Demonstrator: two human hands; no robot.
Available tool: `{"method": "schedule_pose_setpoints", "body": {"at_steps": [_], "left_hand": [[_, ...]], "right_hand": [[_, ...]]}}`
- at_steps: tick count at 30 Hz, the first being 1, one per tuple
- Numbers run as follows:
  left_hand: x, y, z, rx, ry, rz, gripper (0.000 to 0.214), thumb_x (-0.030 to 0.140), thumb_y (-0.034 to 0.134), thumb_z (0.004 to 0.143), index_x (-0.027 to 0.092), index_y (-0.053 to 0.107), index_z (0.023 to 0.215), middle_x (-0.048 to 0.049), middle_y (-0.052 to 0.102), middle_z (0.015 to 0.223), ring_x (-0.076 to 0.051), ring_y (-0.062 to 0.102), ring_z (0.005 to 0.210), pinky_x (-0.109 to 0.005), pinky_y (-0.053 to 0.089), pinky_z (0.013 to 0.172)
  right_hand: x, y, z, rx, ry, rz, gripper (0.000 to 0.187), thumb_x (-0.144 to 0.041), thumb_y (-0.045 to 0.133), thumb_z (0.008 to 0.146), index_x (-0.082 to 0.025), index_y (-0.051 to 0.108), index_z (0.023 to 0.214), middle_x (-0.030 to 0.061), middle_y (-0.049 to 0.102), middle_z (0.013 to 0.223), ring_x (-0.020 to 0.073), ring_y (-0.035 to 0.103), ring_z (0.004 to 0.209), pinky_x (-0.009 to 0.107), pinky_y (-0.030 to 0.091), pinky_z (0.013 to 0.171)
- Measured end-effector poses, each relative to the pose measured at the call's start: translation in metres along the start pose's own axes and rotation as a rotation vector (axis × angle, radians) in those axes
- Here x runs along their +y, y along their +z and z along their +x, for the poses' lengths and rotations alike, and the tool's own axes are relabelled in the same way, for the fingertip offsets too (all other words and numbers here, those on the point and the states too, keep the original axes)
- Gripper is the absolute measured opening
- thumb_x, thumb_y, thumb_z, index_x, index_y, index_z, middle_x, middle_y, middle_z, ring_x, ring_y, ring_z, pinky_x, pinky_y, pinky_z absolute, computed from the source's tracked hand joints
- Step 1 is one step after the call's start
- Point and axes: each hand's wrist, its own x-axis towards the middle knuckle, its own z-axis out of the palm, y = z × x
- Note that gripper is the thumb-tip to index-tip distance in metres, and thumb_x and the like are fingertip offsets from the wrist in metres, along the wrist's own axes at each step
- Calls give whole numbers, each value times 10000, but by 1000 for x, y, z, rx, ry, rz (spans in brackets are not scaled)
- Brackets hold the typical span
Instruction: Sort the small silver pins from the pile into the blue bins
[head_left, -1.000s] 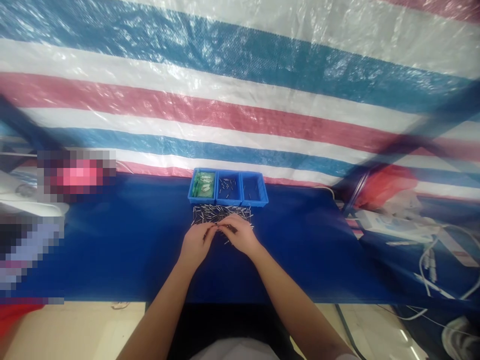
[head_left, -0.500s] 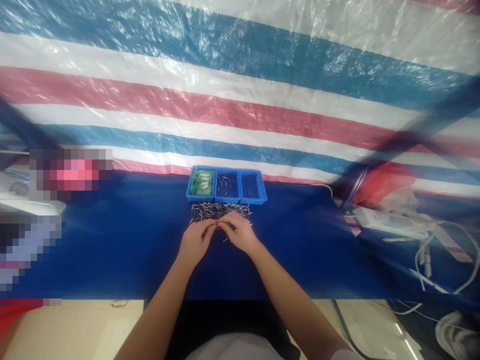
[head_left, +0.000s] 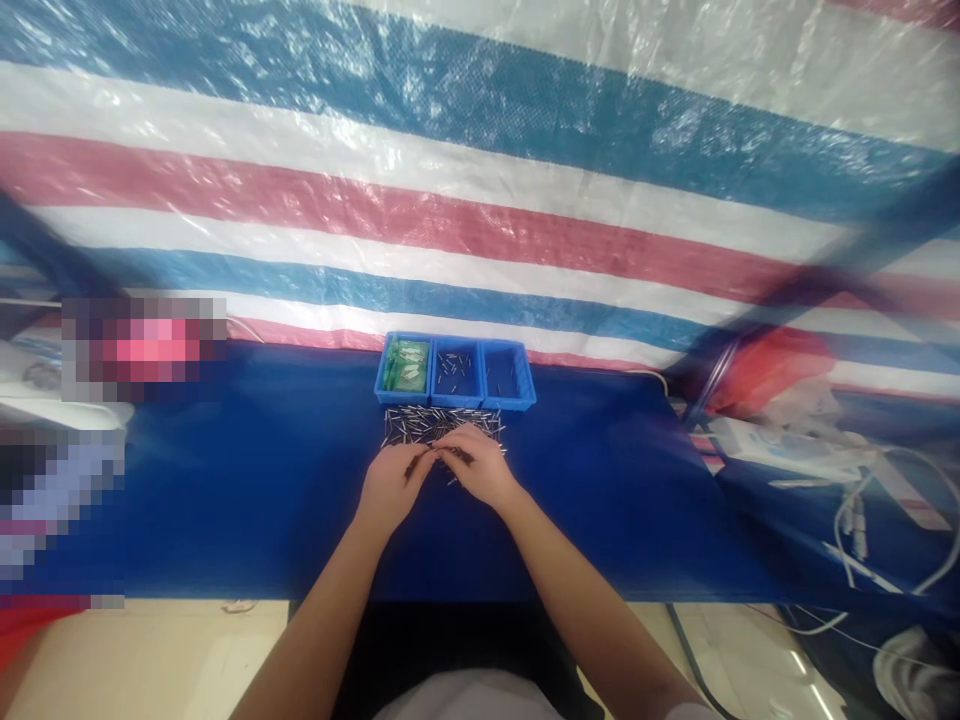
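My left hand (head_left: 390, 482) and my right hand (head_left: 477, 466) meet at the near edge of a pile of small metal pins (head_left: 439, 424) on the blue table cover (head_left: 247, 490). Both hands are closed in a pinch, fingertips touching each other, apparently on a small pin that is too small to see clearly. Just behind the pile stand three joined blue bins (head_left: 456, 374). The left bin holds green packets (head_left: 406, 364). The middle and right bins hold several loose pins.
A striped blue, red and white tarp (head_left: 480, 190) hangs behind the table. Pixelated patches cover the left side. At the right lie white cables (head_left: 870, 520), a white device and something red (head_left: 765, 370). The table's front edge runs below my forearms.
Both hands stay together at the pile with only slight finger motion. The view has shifted a little.
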Motion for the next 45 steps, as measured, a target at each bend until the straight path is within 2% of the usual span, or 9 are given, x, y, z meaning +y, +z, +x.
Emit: {"method": "schedule_pose_setpoints", "body": {"at_steps": [6, 10, 14, 19, 24, 28, 37, 42, 45], "left_hand": [[-1, 2, -1, 19, 11, -47, 173, 306, 572, 935, 248, 692, 1045, 5, 746, 925, -136, 671, 789, -283, 516, 749], [-1, 3, -2, 31, 29, -53, 189, 294, 595, 921, 255, 683, 1084, 12, 731, 863, -121, 647, 730, -272, 510, 719], [-1, 4, -3, 54, 46, -57, 178, 304, 631, 901, 251, 683, 1063, 23, 701, 779, -111, 621, 689, -258, 506, 695], [-1, 4, -3, 78, 76, -42, 176, 291, 612, 912, 232, 686, 1060, 1, 710, 812, -115, 634, 717, -255, 512, 711], [1, 1, -1, 33, 14, -43, 172, 298, 552, 938, 221, 685, 1015, -7, 705, 808, -127, 641, 733, -265, 516, 716], [2, 1, 0, -13, -19, -40, 201, 357, 571, 928, 232, 684, 1036, 11, 667, 735, -120, 612, 673, -264, 502, 677], [0, 1, -1, 14, -23, -21, 199, 336, 539, 944, 223, 684, 1022, -5, 696, 790, -129, 641, 715, -264, 512, 704], [-3, 3, -2, 7, -53, -19, 216, 320, 507, 957, 210, 658, 1065, -26, 729, 881, -144, 675, 787, -272, 529, 734], [-2, 1, -1, -4, -68, -25, 219, 314, 484, 967, 209, 651, 1062, -21, 722, 842, -142, 669, 752, -281, 530, 739]], "right_hand": [[0, -1, 1, 20, 5, -9, 144, -211, 613, 942, -242, 725, 1027, 43, 732, 925, 179, 651, 888, 357, 555, 829], [-1, 1, 0, 17, 9, -3, 130, -214, 611, 943, -227, 726, 1001, 49, 731, 922, 181, 644, 888, 360, 549, 831], [-3, 2, -1, -3, 17, 18, 120, -233, 610, 944, -218, 729, 956, 54, 728, 896, 182, 640, 873, 358, 548, 813], [-4, 2, 0, -5, 24, 41, 141, -253, 603, 948, -215, 736, 925, 52, 731, 859, 175, 644, 836, 355, 552, 793], [-5, 2, 1, 14, 72, 74, 157, -280, 610, 946, -221, 750, 909, 61, 751, 900, 179, 669, 857, 360, 565, 800], [-7, 2, 2, 33, 103, 108, 174, -312, 618, 941, -227, 760, 887, 56, 754, 880, 182, 677, 847, 358, 571, 788], [-7, 2, 2, 23, 126, 112, 143, -272, 635, 926, -223, 763, 887, 59, 761, 913, 179, 682, 870, 336, 565, 794], [-9, 0, 3, 59, 195, 100, 172, -288, 677, 891, -226, 754, 1031, 53, 744, 885, 152, 658, 743, 277, 540, 634], [-10, 0, 3, 74, 214, 106, 159, -302, 691, 878, -228, 755, 1003, 44, 735, 866, 139, 637, 688, 268, 529, 612]]}}
